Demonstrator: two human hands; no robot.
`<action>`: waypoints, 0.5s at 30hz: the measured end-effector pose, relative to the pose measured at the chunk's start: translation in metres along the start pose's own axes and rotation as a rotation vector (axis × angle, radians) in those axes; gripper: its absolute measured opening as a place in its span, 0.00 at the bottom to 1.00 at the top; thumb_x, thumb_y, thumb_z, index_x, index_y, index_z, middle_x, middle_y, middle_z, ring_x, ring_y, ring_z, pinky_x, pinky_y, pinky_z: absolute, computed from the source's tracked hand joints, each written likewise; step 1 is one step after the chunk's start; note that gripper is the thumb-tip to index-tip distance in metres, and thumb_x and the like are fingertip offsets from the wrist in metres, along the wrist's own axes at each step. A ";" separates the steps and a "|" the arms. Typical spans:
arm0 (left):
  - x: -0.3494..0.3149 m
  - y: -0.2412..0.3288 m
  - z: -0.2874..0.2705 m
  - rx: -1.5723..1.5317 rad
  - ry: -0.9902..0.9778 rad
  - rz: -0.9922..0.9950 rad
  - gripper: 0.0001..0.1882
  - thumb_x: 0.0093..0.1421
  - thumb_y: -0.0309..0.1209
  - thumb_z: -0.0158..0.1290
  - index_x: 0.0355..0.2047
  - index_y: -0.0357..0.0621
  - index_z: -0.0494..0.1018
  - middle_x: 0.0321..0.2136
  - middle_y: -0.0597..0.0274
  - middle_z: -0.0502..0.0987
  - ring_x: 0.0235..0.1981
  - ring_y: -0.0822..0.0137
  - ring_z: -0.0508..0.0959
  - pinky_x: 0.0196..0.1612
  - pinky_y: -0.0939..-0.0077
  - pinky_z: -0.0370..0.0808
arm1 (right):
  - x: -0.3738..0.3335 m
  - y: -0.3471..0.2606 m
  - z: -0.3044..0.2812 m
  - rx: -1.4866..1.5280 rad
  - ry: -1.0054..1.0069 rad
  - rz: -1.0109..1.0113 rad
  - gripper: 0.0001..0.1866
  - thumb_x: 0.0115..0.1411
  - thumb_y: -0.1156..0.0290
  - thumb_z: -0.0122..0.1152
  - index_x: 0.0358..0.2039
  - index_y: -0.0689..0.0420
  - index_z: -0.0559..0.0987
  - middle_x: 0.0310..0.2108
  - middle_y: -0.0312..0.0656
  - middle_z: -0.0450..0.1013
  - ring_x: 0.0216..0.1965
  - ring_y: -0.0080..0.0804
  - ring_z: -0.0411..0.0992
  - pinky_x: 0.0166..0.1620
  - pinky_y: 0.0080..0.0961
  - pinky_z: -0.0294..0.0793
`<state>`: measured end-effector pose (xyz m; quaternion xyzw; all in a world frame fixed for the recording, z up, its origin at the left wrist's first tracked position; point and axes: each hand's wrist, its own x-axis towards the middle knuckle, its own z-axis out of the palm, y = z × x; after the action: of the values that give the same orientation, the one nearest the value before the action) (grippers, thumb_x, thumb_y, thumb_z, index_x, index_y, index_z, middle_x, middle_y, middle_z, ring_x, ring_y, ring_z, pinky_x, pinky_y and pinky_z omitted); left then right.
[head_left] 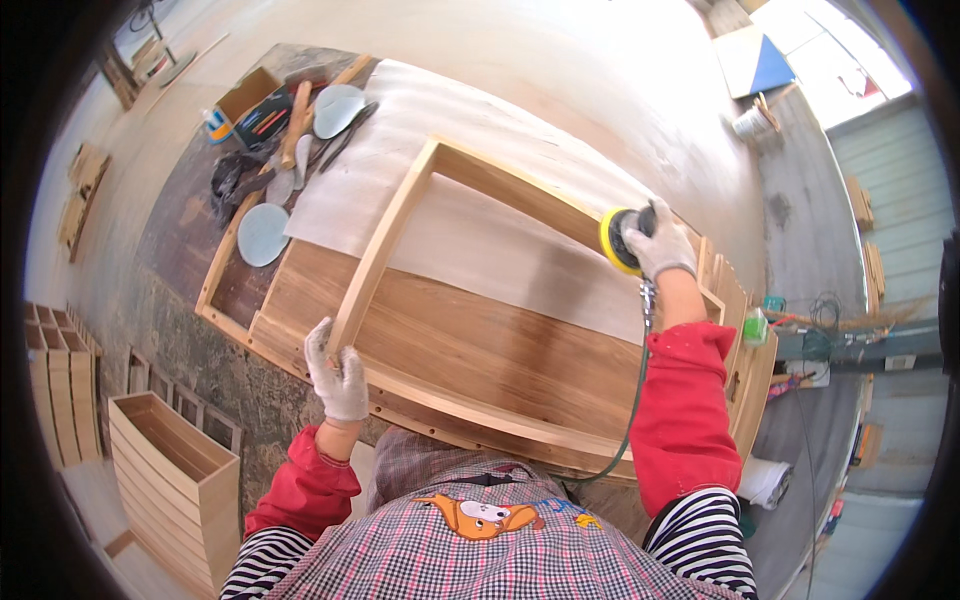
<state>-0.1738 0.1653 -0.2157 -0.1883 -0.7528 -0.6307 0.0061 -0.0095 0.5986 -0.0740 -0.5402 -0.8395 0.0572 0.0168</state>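
A wooden drawer frame (385, 237) lies on the work table, part over a wood panel (480, 320) and part over a white foam sheet (330, 205). My right hand (662, 243), in a pale glove, grips a black air sander (630, 232) with a yellow pad rim. The sander's pad stands against the frame's far rail, near its right end. From its handle a hose (641, 385) runs down toward me. My gloved left hand (338, 375) rests at the frame's near left corner, thumb and fingers apart around the wood.
At the table's far left lie round sanding discs (262, 235), a cardboard box (250, 98), a hammer (296, 125) and a black cloth (230, 182). Stacked drawers (170, 480) stand on the floor at lower left. A green-capped container (755, 327) sits at the right.
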 end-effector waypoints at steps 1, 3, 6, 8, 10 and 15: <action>0.000 -0.001 0.000 0.013 0.011 0.043 0.25 0.53 0.15 0.44 0.54 0.31 0.64 0.49 0.50 0.68 0.51 0.57 0.69 0.58 0.67 0.64 | 0.005 -0.019 0.007 0.002 0.058 -0.138 0.38 0.51 0.47 0.60 0.62 0.40 0.62 0.50 0.63 0.68 0.49 0.60 0.72 0.54 0.44 0.70; 0.003 0.006 -0.002 0.073 0.009 0.070 0.25 0.52 0.15 0.44 0.53 0.32 0.65 0.48 0.49 0.68 0.50 0.56 0.70 0.57 0.66 0.65 | 0.002 -0.076 0.006 0.004 0.024 -0.244 0.37 0.52 0.48 0.59 0.62 0.44 0.64 0.52 0.61 0.68 0.50 0.58 0.71 0.54 0.43 0.69; 0.006 0.012 -0.002 0.107 0.027 0.104 0.23 0.51 0.15 0.46 0.50 0.32 0.66 0.47 0.48 0.69 0.50 0.54 0.71 0.56 0.65 0.67 | -0.001 -0.156 0.003 0.018 -0.072 -0.254 0.35 0.53 0.48 0.58 0.61 0.44 0.65 0.51 0.58 0.71 0.56 0.52 0.67 0.56 0.41 0.68; 0.007 0.011 -0.002 0.103 0.032 0.109 0.23 0.50 0.15 0.47 0.49 0.33 0.67 0.47 0.48 0.70 0.49 0.53 0.71 0.56 0.66 0.67 | 0.000 -0.196 0.007 0.029 -0.065 -0.320 0.35 0.53 0.49 0.58 0.61 0.43 0.65 0.51 0.57 0.71 0.57 0.51 0.66 0.57 0.41 0.67; 0.009 0.016 -0.004 0.101 0.026 0.115 0.23 0.50 0.15 0.48 0.49 0.35 0.68 0.46 0.48 0.70 0.48 0.53 0.72 0.55 0.67 0.68 | -0.006 -0.235 0.004 -0.011 -0.109 -0.335 0.36 0.53 0.50 0.59 0.62 0.42 0.64 0.55 0.56 0.68 0.57 0.51 0.67 0.57 0.41 0.67; 0.007 0.020 -0.005 0.038 0.044 0.070 0.23 0.51 0.16 0.49 0.50 0.37 0.67 0.46 0.50 0.69 0.48 0.54 0.72 0.52 0.69 0.69 | 0.002 -0.292 0.013 -0.009 -0.119 -0.406 0.37 0.53 0.50 0.59 0.64 0.42 0.63 0.53 0.56 0.70 0.54 0.50 0.70 0.57 0.38 0.69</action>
<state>-0.1760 0.1656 -0.1943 -0.2003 -0.7573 -0.6197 0.0482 -0.2763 0.4799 -0.0533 -0.3557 -0.9308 0.0805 -0.0240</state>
